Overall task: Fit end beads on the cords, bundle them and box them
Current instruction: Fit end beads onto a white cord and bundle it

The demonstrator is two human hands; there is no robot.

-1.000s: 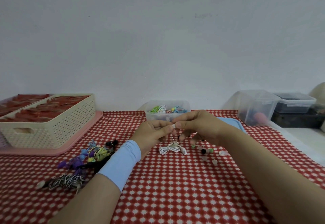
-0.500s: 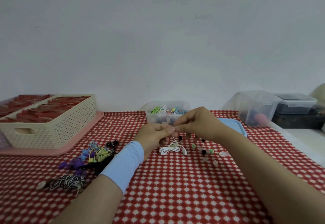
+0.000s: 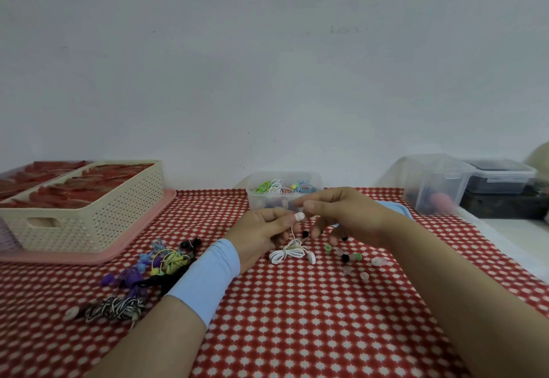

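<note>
My left hand [image 3: 263, 230] pinches the upper end of a white cord [image 3: 286, 253], whose coil rests on the red patterned cloth under my hands. A pale end bead [image 3: 299, 216] sits on that held end at my left fingertips. My right hand [image 3: 344, 214] hovers just right of the bead, thumb and forefinger stretched toward it, the other fingers hanging loosely curled. Loose beads [image 3: 352, 257] in green, black and clear lie scattered below it. Behind my hands, a clear box [image 3: 282, 199] holds coloured bundled cords.
A heap of coloured cords [image 3: 166, 262] and a black-and-white striped cord [image 3: 116, 308] lie left of my left forearm. At far left a cream perforated basket [image 3: 89, 217] stands on a pink tray [image 3: 98, 256]. A blue lid [image 3: 393, 207] and lidded clear containers [image 3: 433, 187] sit at right.
My hands have risen slightly and drawn a little apart. The pale bead, hidden between my fingertips before, now shows on the cord end.
</note>
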